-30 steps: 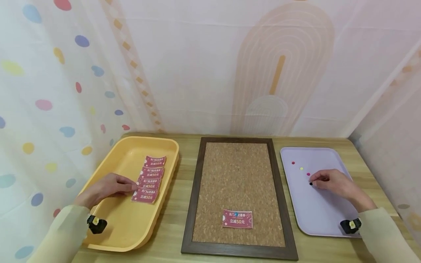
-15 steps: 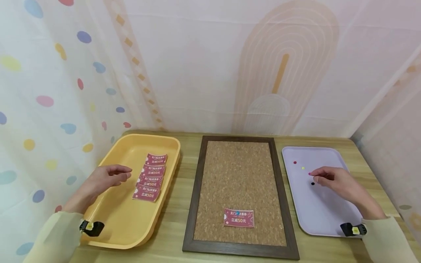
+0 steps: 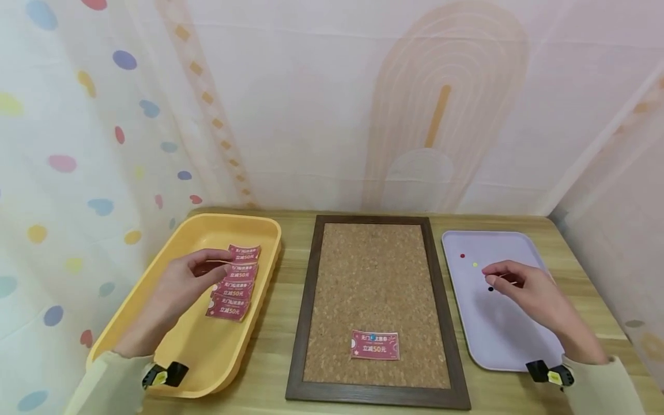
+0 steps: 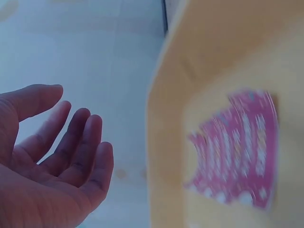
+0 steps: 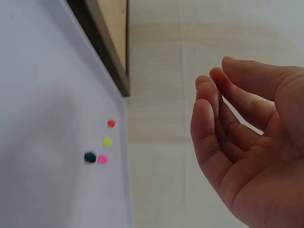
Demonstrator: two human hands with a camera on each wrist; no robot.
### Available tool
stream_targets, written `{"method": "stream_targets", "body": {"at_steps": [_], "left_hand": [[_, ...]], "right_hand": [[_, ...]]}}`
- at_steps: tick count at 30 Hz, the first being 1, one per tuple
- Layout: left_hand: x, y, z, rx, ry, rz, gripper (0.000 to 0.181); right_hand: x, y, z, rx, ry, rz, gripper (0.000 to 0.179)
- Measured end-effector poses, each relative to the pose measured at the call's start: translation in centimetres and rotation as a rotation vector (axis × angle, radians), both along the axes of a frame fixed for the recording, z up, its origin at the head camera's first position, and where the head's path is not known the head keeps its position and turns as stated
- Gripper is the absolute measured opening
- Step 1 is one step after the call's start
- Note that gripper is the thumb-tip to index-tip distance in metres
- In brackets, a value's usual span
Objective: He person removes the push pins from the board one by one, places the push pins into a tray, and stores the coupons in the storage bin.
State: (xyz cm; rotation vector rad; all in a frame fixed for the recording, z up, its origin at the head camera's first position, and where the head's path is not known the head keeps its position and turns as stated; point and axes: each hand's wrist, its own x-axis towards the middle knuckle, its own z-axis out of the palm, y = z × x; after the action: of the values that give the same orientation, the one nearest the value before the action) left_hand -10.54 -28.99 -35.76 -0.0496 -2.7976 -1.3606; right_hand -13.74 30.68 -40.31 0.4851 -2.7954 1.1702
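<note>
My left hand (image 3: pixel 181 285) hovers over the yellow tray (image 3: pixel 202 385), fingers loosely bent. The left wrist view has its fingertips apart with nothing between them. Several overlapping pink paper coupons (image 3: pixel 230 307) lie in a column in that tray, near the fingertips. My right hand (image 3: pixel 534 291) is held above the lilac tray (image 3: pixel 500 351), fingers bent and holding nothing. Under it lie a black pushpin (image 3: pixel 490 289), a pink pushpin (image 5: pixel 102 159), a yellow pushpin (image 3: pixel 474 264) and a red pushpin (image 3: pixel 463 255). The hand hides the pink one in the head view.
Between the trays lies a cork board (image 3: pixel 373 276) in a dark brown frame. One coupon (image 3: pixel 381 350) with a blue pushpin (image 3: pixel 372 336) at its top is on the board's lower part. A patterned curtain (image 3: pixel 311 115) hangs behind the wooden table (image 3: pixel 270 334).
My left hand drew back from the coupons, then moved forward and right over them. My right hand moved slightly forward from the black pushpin towards the pink one. The coupons stay in place.
</note>
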Motion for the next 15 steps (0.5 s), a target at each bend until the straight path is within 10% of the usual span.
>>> {"method": "stream_targets", "body": {"at_steps": [15], "left_hand": [[1.2, 5.8, 0.8, 0.162, 0.112, -0.144, 0.02]], "right_hand": [[1.4, -3.2, 1.8, -0.092, 0.044, -0.008, 0.014]]}}
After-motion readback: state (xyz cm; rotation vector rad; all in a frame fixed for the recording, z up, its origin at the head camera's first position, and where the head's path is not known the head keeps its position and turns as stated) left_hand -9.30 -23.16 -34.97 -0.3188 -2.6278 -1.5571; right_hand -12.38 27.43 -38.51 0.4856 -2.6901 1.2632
